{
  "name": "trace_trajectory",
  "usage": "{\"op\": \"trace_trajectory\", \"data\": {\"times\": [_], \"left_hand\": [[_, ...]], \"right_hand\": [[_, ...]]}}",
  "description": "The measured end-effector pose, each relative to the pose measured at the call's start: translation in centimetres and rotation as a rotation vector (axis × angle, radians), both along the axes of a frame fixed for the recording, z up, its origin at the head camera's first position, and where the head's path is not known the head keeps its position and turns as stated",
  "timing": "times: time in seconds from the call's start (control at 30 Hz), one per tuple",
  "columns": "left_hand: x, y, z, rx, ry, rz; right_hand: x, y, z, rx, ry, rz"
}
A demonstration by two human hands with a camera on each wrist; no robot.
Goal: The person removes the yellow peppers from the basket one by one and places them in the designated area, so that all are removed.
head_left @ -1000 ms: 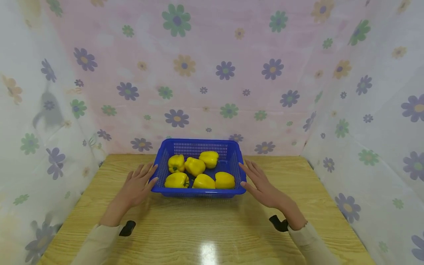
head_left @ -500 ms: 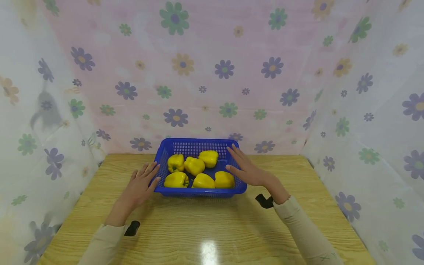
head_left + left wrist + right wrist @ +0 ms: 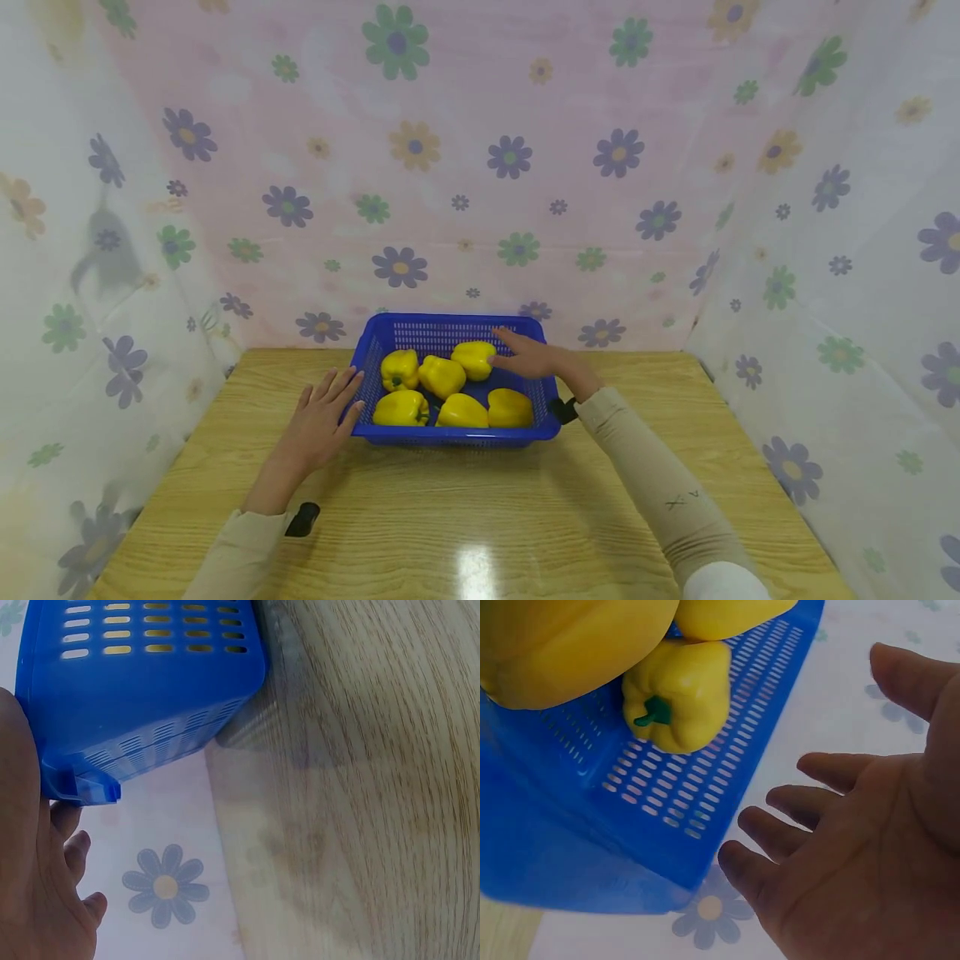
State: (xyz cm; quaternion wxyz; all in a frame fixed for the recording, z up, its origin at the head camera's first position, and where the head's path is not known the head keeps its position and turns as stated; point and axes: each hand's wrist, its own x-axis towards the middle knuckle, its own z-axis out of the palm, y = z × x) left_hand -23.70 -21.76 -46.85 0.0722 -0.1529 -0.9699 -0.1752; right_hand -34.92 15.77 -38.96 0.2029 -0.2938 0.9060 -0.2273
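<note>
A blue plastic basket (image 3: 457, 432) holds several yellow bell peppers (image 3: 442, 377). My left hand (image 3: 315, 423) lies with extended fingers at the basket's left rim; in the left wrist view its fingers (image 3: 77, 855) show beside the rim's corner, where contact is partly hidden. Over the right part of the basket reaches my right hand (image 3: 534, 358), its fingertips by the back right pepper (image 3: 472, 362). The right wrist view shows that palm (image 3: 862, 862) facing the basket, fingers spread and nothing in them. A pepper with a green stem (image 3: 694, 694) lies inside there.
The basket stands on a wood-grain table (image 3: 420, 508), close to its back edge. A flowered curtain (image 3: 465, 167) rises behind the table and along both sides. Black straps (image 3: 303, 520) sit by the wrists.
My right hand has left the basket's right rim and moved left and inward over the basket, toward the back right pepper. My left hand has barely shifted; the peppers lie as before.
</note>
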Motion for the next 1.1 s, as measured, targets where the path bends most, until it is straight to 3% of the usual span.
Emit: {"op": "trace_trajectory", "data": {"times": [0.2,0.57,0.83,1.1], "left_hand": [[0.0,-0.1,-0.2,0.006,0.003,0.001],[-0.2,-0.1,-0.6,0.004,0.012,-0.002],[-0.1,0.2,-0.6,0.022,0.013,-0.007],[-0.2,0.1,-0.8,0.017,0.027,-0.001]], "right_hand": [[-1.8,-1.5,-0.7,0.062,-0.003,-0.017],[-4.1,-2.7,-3.2,-0.008,-0.013,-0.08],[-4.5,-1.9,-3.9,-0.012,-0.018,-0.105],[-4.6,-1.7,-3.7,0.077,0.003,-0.153]]}}
